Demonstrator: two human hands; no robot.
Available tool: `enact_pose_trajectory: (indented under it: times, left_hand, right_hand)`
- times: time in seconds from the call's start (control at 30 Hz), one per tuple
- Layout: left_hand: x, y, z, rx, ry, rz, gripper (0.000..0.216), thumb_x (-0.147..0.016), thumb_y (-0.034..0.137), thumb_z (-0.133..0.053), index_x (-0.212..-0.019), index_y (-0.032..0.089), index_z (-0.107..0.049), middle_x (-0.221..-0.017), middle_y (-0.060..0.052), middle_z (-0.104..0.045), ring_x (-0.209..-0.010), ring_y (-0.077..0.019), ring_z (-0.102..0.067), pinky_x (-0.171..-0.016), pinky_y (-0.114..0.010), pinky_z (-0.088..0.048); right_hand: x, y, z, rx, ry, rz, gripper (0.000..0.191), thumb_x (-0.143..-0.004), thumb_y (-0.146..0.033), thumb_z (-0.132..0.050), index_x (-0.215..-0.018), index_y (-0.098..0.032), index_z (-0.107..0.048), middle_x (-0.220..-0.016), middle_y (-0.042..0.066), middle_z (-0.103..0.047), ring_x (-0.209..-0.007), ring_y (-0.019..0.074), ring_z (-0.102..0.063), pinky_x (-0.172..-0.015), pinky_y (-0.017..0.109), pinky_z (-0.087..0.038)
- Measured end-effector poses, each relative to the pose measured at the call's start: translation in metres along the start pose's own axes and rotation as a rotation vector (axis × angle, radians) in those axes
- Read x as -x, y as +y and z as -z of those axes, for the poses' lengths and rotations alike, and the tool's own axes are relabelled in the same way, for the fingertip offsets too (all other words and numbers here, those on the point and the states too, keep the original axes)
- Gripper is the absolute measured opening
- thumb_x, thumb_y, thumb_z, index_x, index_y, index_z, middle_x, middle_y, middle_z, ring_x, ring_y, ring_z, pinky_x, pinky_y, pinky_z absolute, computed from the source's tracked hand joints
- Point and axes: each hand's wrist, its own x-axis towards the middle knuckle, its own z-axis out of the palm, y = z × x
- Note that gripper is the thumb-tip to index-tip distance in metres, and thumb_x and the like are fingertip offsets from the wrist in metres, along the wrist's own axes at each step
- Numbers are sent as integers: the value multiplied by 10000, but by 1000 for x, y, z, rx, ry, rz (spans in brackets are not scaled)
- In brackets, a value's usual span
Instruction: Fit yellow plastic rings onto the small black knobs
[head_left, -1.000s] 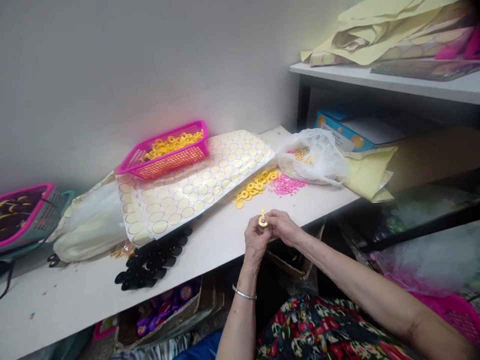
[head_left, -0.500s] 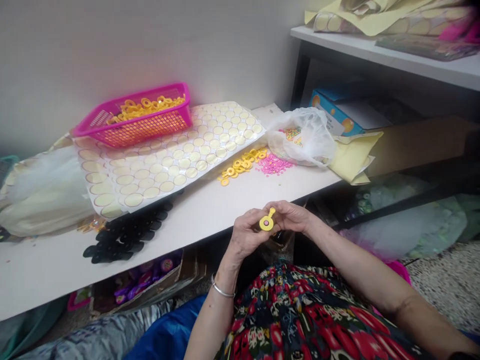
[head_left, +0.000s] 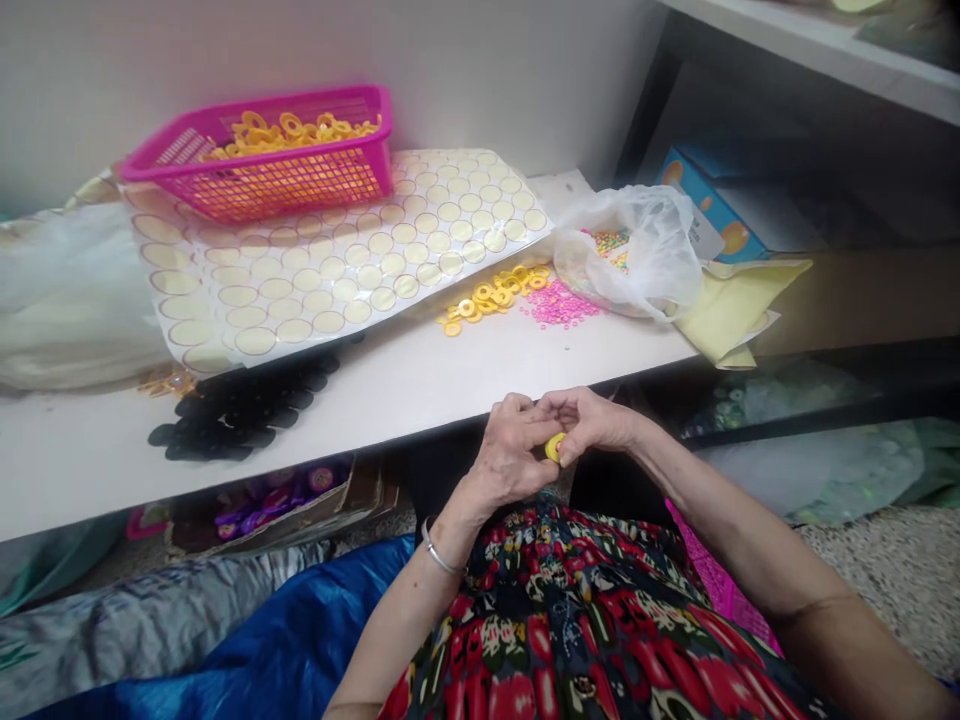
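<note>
Both hands meet just below the front edge of the counter (head_left: 420,385), over the person's lap. The left hand (head_left: 510,460) and the right hand (head_left: 592,425) are pinched together on one small yellow piece (head_left: 554,446), which is mostly hidden by the fingers; its full shape cannot be made out. On the evidence, that single piece is in work and not yet set down. Supplies remain plentiful: a loose heap of yellow rings (head_left: 491,295) beside pink beads (head_left: 561,303), a pink basket (head_left: 262,180) full of more rings, a sheet of round stickers (head_left: 337,260) largely unused, and a cluster of black pieces (head_left: 240,415). Much appears left to do.
</note>
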Motion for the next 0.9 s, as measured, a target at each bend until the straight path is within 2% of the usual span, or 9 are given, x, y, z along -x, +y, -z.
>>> enact_pose_trajectory:
  times: [0.17,0.27,0.33,0.47,0.63,0.7,0.8,0.87,0.9]
  left_hand:
    - [1,-2,-2,-85,-34,-9,93,-611,156,-572,-636,205,-647,-670,-26,-611,-822,-203,-432,-750,-351,-313]
    - [2,-9,-4,-96,-39,12,114,-608,123,-555,-616,207,-633,-656,-21,-609,-815,-203,-439,-746,-349,-320]
    - [4,-13,-4,-72,-22,40,120,-611,141,-578,-663,215,-656,-701,-26,-631,-823,-209,-445,-751,-351,-329]
    - [7,-17,-6,-4,16,62,226,-606,217,-645,-827,228,-691,-816,-38,-660,-869,-226,-455,-796,-370,-339]
    - [11,-14,-14,44,32,35,111,-612,206,-636,-718,211,-668,-696,-30,-620,-788,-199,-477,-808,-370,-362]
    - [13,-15,-14,70,16,21,133,-611,176,-622,-734,205,-663,-712,-29,-618,-785,-190,-487,-825,-369,-375]
    - [20,-29,-1,139,12,43,364,-571,126,-617,-918,226,-663,-944,-53,-630,-909,-210,-504,-833,-365,-410]
    - [25,-50,18,175,142,126,446,-563,102,-594,-987,229,-647,-1055,-74,-598,-981,-224,-512,-842,-373,-427]
    - [27,-63,30,177,256,193,427,-572,91,-568,-970,222,-649,-1057,-80,-593,-985,-224,-524,-849,-377,-431]
  right_hand:
    - [1,10,-9,31,118,88,392,-481,-159,-772,-831,-130,-598,-719,-22,-608,-677,119,-570,-641,239,-445]
    - [-1,18,-13,20,200,139,376,-543,-180,-746,-889,-136,-606,-778,-2,-624,-733,129,-580,-701,257,-450]
    - [-2,23,-13,-5,192,141,436,-552,-194,-742,-962,-145,-603,-859,17,-633,-807,143,-583,-748,267,-447]
    - [-3,26,-11,-89,99,108,616,-445,-188,-790,-1025,-148,-586,-925,33,-627,-897,174,-570,-778,275,-434]
    - [-3,28,-15,-66,124,91,519,-475,-194,-766,-962,-141,-595,-891,32,-614,-834,165,-556,-700,252,-421]
    - [-5,32,-15,5,134,89,479,-499,-203,-746,-949,-142,-593,-878,32,-609,-809,165,-551,-676,253,-416]
    - [-12,46,-8,261,165,31,426,-567,-255,-683,-966,-148,-580,-847,31,-611,-781,177,-549,-656,269,-415]
    - [-19,60,2,551,219,-63,364,-600,-258,-639,-946,-158,-578,-775,20,-609,-734,180,-547,-621,270,-402]
    - [-24,67,8,701,249,-96,350,-603,-250,-632,-938,-166,-579,-771,23,-612,-740,186,-551,-623,272,-398]
